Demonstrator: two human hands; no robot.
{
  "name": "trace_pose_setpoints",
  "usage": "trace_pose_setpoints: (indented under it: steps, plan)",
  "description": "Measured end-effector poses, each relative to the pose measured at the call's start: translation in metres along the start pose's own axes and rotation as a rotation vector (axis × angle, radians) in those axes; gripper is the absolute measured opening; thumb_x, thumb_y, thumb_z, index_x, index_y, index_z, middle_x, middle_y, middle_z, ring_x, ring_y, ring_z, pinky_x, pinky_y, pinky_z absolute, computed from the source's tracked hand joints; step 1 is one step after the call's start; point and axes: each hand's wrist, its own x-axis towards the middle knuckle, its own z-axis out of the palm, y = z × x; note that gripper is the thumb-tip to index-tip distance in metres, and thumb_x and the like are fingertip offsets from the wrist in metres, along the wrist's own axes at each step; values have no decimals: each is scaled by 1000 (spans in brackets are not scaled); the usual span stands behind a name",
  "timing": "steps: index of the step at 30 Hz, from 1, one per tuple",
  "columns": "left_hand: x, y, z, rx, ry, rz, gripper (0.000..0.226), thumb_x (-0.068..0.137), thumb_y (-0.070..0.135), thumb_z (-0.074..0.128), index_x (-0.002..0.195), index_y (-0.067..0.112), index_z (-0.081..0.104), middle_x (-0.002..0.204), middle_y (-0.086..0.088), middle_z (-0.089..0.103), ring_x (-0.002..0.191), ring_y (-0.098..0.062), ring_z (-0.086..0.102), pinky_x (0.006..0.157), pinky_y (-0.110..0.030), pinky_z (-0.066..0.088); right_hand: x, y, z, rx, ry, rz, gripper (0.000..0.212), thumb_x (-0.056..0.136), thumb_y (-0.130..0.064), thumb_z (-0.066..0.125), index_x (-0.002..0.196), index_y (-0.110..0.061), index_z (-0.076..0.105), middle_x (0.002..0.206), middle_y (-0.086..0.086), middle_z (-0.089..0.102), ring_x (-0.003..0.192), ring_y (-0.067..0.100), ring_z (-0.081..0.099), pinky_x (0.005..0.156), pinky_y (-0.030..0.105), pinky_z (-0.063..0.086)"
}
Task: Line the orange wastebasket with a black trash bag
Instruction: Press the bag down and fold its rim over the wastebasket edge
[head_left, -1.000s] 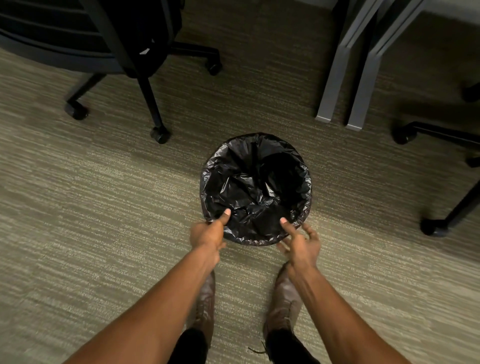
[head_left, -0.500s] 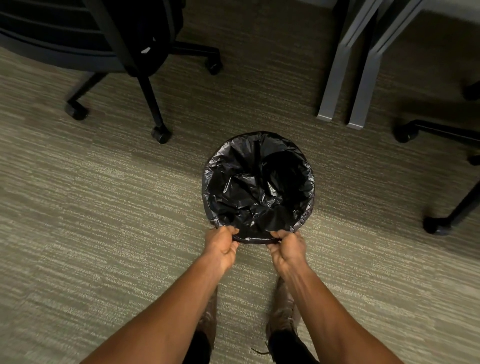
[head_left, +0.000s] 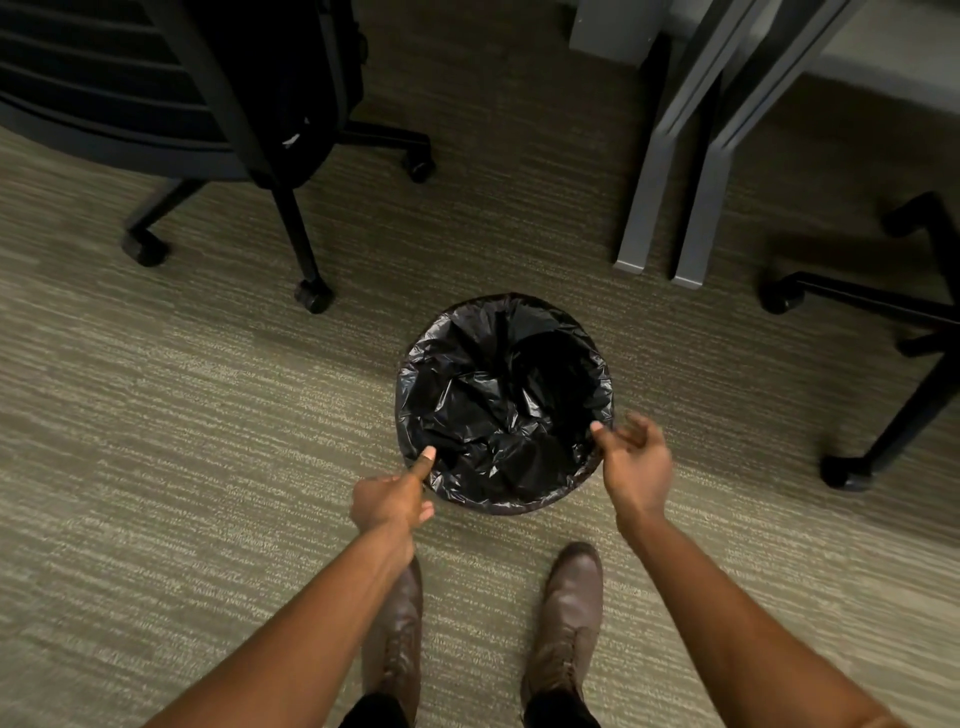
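Note:
The wastebasket stands on the carpet in front of my feet, and its orange wall is hidden by the black trash bag (head_left: 498, 405). The bag lines the inside and folds over the whole rim (head_left: 511, 505). My left hand (head_left: 392, 499) is at the near-left rim, thumb hooked over the bag's edge and fingers curled against the outside. My right hand (head_left: 636, 462) is at the near-right rim, blurred, with its fingers spread and its thumb tip touching the bag's edge.
A black office chair (head_left: 218, 104) on castors stands at the back left. Two grey table legs (head_left: 670, 208) come down behind the basket, and another chair base (head_left: 883, 312) is at the right. My two brown boots (head_left: 566, 613) are just short of the basket.
Half a second ago both hands were closed together on the near rim. They have since slid apart along the rim, left hand to the left, right hand to the right and opening.

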Motion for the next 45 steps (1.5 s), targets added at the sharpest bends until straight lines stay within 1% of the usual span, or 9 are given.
trace_pose_setpoints:
  steps: [3,6,10,16,20,26,33,41,45]
  plan:
    - [-9,-16,9,-59,-108,-70,50,79,35,94,102,-4,71,102,-22,79,81,-31,79,56,-25,63,31,-27,-1,-269,-71,-111,59,93,-29,82,144,-12,58,125,3,72,115,24,70,104,45,58]
    - [-17,-30,21,-134,-172,-97,32,83,18,91,87,3,63,104,-18,74,97,-32,78,94,-41,67,56,-47,3,-437,-203,-125,65,93,-29,83,151,-15,56,129,9,74,115,28,73,103,47,60]
    - [-18,-32,29,-249,-169,-133,21,92,1,81,108,4,68,120,-21,74,106,-32,77,102,-39,63,72,-55,10,-461,-321,-67,69,94,-11,79,156,-14,49,149,13,64,128,31,67,108,45,58]
    - [-9,-29,29,-210,-188,-73,83,94,-5,77,166,6,38,131,-15,70,106,-28,74,122,-50,49,78,-51,13,-331,-439,17,65,96,10,65,155,-11,49,142,9,68,117,23,67,93,30,58]
    - [-8,-34,30,-127,-177,20,80,95,-4,76,165,8,39,120,-20,72,96,-22,74,98,-38,63,81,-52,10,-296,-472,23,67,97,15,60,157,-10,46,147,9,64,127,26,65,102,36,57]
    - [-14,-14,30,22,-121,152,48,98,-3,73,144,1,56,86,-11,64,72,-21,63,44,-8,49,79,-46,4,-234,-425,18,68,96,18,57,157,-10,46,152,9,60,136,29,60,110,41,53]
    - [-11,77,32,211,-151,416,23,102,6,71,122,18,68,107,-8,80,83,-15,76,64,-25,65,80,-58,-3,8,-317,8,55,95,19,60,142,-8,53,131,6,71,119,23,70,84,21,62]
    - [9,181,83,439,-142,677,35,97,15,81,129,15,68,105,-3,80,78,-11,68,56,-12,48,113,-99,0,-8,-137,-77,43,95,4,68,134,-12,63,114,5,75,111,30,73,97,43,61]
    - [22,217,113,463,-142,714,28,93,20,85,117,12,74,113,-3,78,100,-22,77,81,-32,65,137,-111,-4,56,-122,-72,46,95,2,67,135,-20,60,126,5,73,118,34,71,100,58,61]
